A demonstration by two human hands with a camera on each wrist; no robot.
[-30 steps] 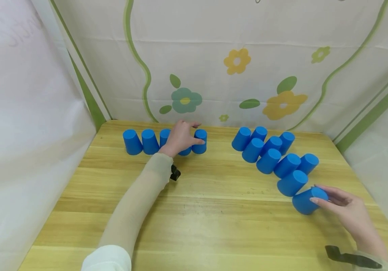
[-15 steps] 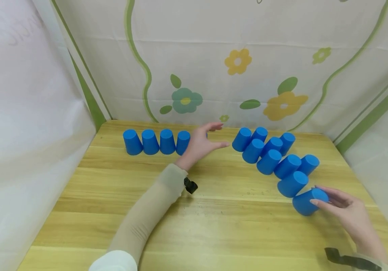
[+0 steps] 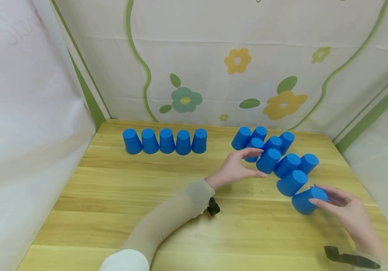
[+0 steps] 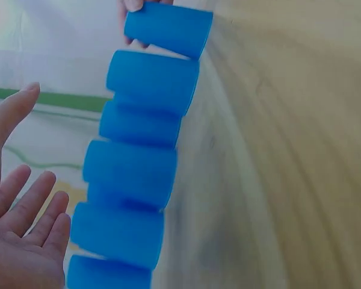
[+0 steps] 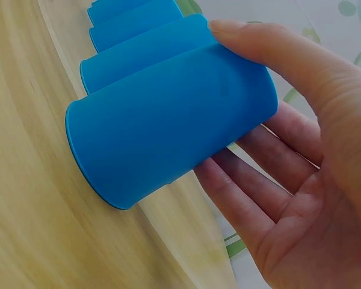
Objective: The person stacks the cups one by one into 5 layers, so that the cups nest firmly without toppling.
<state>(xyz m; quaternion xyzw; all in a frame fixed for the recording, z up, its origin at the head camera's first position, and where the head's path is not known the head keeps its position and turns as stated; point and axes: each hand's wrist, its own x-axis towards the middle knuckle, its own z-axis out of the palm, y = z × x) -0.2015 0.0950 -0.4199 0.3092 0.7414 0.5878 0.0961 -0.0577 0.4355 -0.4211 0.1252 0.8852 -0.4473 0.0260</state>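
Note:
Blue plastic cups stand upside down on the wooden table in two groups. At the near end of the right group, my right hand [image 3: 349, 210] holds the nearest cup [image 3: 305, 201], thumb on one side and fingers on the other. The right wrist view shows this cup [image 5: 168, 120] standing on the table within the grip. My left hand [image 3: 234, 167] reaches to the middle of that group, thumb and fingers spread to either side of a cup [image 3: 268, 161]. In the left wrist view the left fingers [image 4: 42, 211] are extended, apart from the row of cups [image 4: 129, 171].
Several cups form a straight row [image 3: 167, 142] at the back left. More cups [image 3: 288, 165] stand close together in a slanting double line at the right. A flowered curtain [image 3: 194, 67] hangs behind the wooden table [image 3: 214, 233].
My left hand has moved from the back-left row rightward and nearer, to the middle of the right group, leaving that row's cups in view. The right hand stays on its cup.

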